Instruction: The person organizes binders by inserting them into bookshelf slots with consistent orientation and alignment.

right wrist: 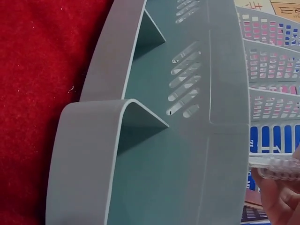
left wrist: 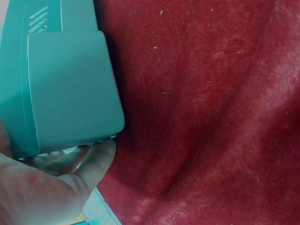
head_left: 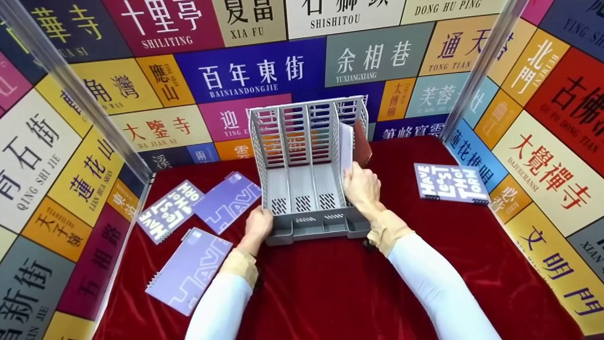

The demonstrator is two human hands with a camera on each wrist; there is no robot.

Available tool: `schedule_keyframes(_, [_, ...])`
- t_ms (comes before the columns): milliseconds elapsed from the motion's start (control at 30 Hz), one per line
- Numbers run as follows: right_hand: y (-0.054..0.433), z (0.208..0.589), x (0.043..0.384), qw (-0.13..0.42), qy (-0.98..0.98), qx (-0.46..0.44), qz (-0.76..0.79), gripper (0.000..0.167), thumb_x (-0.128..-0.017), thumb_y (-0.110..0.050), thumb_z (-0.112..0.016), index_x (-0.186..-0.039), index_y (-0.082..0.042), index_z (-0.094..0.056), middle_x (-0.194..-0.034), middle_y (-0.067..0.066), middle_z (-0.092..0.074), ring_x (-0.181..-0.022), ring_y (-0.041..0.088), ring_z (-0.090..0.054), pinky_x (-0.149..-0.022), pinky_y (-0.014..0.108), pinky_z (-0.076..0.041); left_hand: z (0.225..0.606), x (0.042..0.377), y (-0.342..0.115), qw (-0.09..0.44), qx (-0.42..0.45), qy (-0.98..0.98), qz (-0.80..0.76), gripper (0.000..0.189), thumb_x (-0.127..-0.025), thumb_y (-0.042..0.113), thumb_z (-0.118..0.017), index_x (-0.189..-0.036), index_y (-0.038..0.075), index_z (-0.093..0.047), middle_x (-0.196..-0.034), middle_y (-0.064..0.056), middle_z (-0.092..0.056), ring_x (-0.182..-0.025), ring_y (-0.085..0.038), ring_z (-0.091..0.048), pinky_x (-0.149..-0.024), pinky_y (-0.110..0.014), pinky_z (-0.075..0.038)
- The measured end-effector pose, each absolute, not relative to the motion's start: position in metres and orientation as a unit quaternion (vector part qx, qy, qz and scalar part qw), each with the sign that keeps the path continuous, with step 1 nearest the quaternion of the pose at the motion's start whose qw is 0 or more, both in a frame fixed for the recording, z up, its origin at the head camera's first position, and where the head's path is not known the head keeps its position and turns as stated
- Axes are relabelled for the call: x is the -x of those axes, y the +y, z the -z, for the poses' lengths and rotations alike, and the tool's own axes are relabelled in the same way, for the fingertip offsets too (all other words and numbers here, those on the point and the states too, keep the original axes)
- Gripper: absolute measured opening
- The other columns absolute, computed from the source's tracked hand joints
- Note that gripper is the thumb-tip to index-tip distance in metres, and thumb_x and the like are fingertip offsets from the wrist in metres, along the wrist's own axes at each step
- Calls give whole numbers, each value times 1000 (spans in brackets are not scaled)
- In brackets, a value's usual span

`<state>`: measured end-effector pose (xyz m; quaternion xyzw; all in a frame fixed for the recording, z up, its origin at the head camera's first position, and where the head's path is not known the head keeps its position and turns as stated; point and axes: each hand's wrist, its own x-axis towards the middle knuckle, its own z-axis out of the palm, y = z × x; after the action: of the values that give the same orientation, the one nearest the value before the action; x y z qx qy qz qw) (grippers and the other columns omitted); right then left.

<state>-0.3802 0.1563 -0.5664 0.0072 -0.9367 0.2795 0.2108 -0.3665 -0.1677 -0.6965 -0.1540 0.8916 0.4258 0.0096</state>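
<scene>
A grey desktop file rack (head_left: 314,224) with several upright slots stands at the middle of the cloth. My left hand (head_left: 258,225) grips its front left corner; the left wrist view shows fingers (left wrist: 99,161) along the side of the front pocket (left wrist: 75,89). In the rightmost slot stands a pale purple notebook (head_left: 346,146), and my right hand (head_left: 363,189) pinches its near edge. Its clear spiral binding (right wrist: 279,172) shows beside the fingers in the right wrist view. A brown-red book or cover (head_left: 361,144) stands upright to the right of that notebook.
Two purple notebooks (head_left: 191,269) (head_left: 227,202) and a white-lettered notebook (head_left: 171,211) lie on the red cloth (head_left: 311,288) at left. Another white-lettered notebook (head_left: 451,183) lies at right. Walls printed with place names (head_left: 250,71) enclose the back and sides.
</scene>
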Motion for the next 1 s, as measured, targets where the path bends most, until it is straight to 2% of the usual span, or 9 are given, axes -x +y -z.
schedule_keyframes(200, [152, 569, 385, 176, -947, 0, -270, 26, -108, -28, -67, -99, -4, -71, -101, 31, -81, -96, 59, -78, -78, 70, -62, 705, 373, -172, 23, 151, 893, -423, 51, -108, 36, -40, -136, 11, -75, -138, -15, -78, -127, -38, -75, -112, -56, -58])
schedule_keyframes(533, [145, 571, 392, 90, -945, 58, -310, 30, -107, -30, -68, -109, -2, -78, -119, 31, -80, -111, 54, -79, -89, 66, -65, 720, 380, -178, 21, 138, 896, -423, 51, -107, 35, -42, -138, 11, -75, -140, -17, -78, -131, -41, -75, -112, -57, -58])
schedule_keyframes(767, [143, 580, 399, 51, -926, 104, -359, 36, -109, -25, -57, -111, 4, -77, -125, 33, -79, -121, 52, -77, -106, 62, -60, 726, 382, -180, 25, 137, 893, -427, 53, -108, 35, -40, -140, 11, -74, -140, -18, -78, -131, -42, -74, -114, -57, -57])
schedule_keyframes(933, [148, 593, 411, 20, -901, 129, -415, 35, -108, -22, -55, -116, 3, -77, -127, 31, -79, -124, 48, -76, -110, 59, -58, 711, 373, -174, 11, 138, 893, -427, 53, -107, 35, -38, -138, 10, -75, -137, -18, -79, -127, -40, -75, -110, -56, -58])
schedule_keyframes(1000, [157, 615, 429, 17, -890, 122, -439, 35, -107, -27, -55, -110, -1, -79, -120, 27, -81, -117, 44, -77, -106, 56, -59, 698, 365, -170, 2, 136, 895, -426, 52, -107, 33, -38, -135, 9, -76, -135, -19, -79, -124, -41, -75, -107, -56, -59])
